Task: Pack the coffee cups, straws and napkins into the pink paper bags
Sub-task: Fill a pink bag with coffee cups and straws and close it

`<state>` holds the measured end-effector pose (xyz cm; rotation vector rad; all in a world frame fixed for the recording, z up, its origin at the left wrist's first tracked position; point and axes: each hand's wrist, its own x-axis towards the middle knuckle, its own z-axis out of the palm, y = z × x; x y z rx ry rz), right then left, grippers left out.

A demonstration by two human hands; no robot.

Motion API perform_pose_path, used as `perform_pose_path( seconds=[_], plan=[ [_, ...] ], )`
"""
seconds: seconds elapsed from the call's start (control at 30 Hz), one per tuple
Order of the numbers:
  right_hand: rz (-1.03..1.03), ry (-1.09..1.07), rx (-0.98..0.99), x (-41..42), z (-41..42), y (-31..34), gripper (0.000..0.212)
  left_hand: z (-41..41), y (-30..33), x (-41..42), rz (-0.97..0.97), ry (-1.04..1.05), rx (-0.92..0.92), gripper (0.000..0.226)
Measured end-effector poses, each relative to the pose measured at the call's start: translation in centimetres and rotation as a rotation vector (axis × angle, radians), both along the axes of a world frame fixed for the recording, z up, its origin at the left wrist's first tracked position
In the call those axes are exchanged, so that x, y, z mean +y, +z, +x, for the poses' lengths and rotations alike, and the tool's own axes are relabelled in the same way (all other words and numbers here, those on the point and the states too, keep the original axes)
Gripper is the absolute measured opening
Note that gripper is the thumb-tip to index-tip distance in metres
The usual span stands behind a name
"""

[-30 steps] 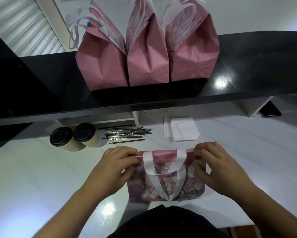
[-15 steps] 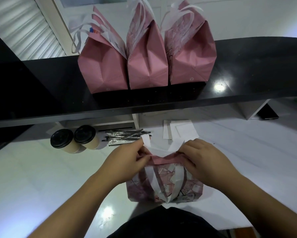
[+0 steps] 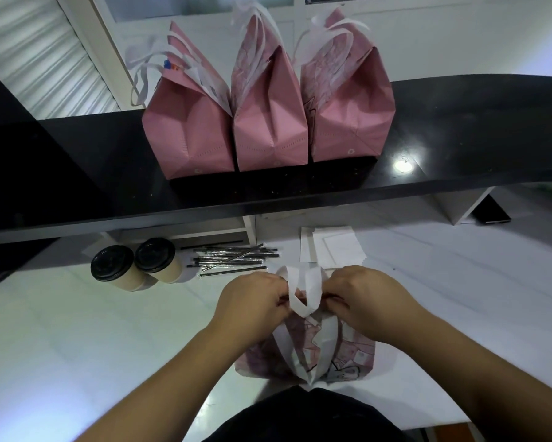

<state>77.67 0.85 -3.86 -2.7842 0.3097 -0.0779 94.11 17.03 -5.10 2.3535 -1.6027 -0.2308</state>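
Left hand [image 3: 252, 301], right hand [image 3: 360, 298] pinch pink bag [image 3: 348, 355] top on white counter [image 3: 76, 330]; black shelf [image 3: 459, 138] behind.

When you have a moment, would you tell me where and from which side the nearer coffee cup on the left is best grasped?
Probably the tan wall of the left coffee cup, just under its black lid, coming from its open left side. It stands upright, and the second cup sits close against its right, so fingers would not fit there. The lid could pop off if gripped.

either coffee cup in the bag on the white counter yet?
No: both coffee cups stand lidded on the white counter, left of the straws, apart from the bag that both hands grip.
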Motion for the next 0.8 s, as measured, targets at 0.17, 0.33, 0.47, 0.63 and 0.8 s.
perform_pose_path(
  seconds=[0.17, 0.33, 0.47, 0.63, 0.8],
  plan=[
    [0.027, -0.009, -0.01, -2.0, -2.8, -0.1, 0.017, 0.3, -0.3, 0.5, -0.034, -0.014, -0.052, 0.028],
    [0.005, -0.02, -0.053, -2.4, -4.0, -0.6, 0.011, 0.8, 0.2, 1.2, -0.078, -0.064, -0.161, 0.028],
    [-0.001, -0.028, -0.06, -2.8, -4.7, -0.6, 0.009, 2.4, 0.6, 2.9, -0.052, -0.072, -0.142, 0.005],
    [-0.022, -0.042, -0.046, -3.2, -5.5, -0.4, 0.019, 4.7, 0.9, 4.9, -0.094, -0.076, -0.051, 0.015],
    [-0.017, -0.006, -0.035, -3.8, -6.1, -0.1, 0.01, 5.6, 0.3, 5.8, -0.055, -0.017, 0.042, 0.018]
  ],
)
